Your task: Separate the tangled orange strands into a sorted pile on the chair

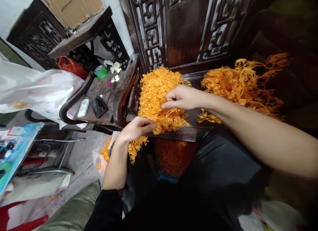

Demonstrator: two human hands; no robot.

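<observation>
1. Left hand: fingers narrowed together, tips pressed into the lower edge of the heap of orange sprigs. A small tuft of orange sprigs hangs under the palm; cannot tell if it is actually gripped.
2. Right hand: fingers curled and pinched on a few strands at the heap's right side, thumb and forefinger closed on them.
3. The heap sits on the seat of a dark carved wooden chair, just in front of the person's knees, between the two hands.
4. A second, looser bunch of orange branches lies to the right on the same seat, behind the right forearm, apart from the main heap.
5. More orange material shows below the seat edge, in shadow; detail unclear.
6. Left of the chair: a small wooden side desk carrying a black phone, a green cup and small white flowers.
7. Far left: a white plastic bag. Red container behind the desk.
8. Floor: a clear bag with orange bits near the left wrist.
</observation>
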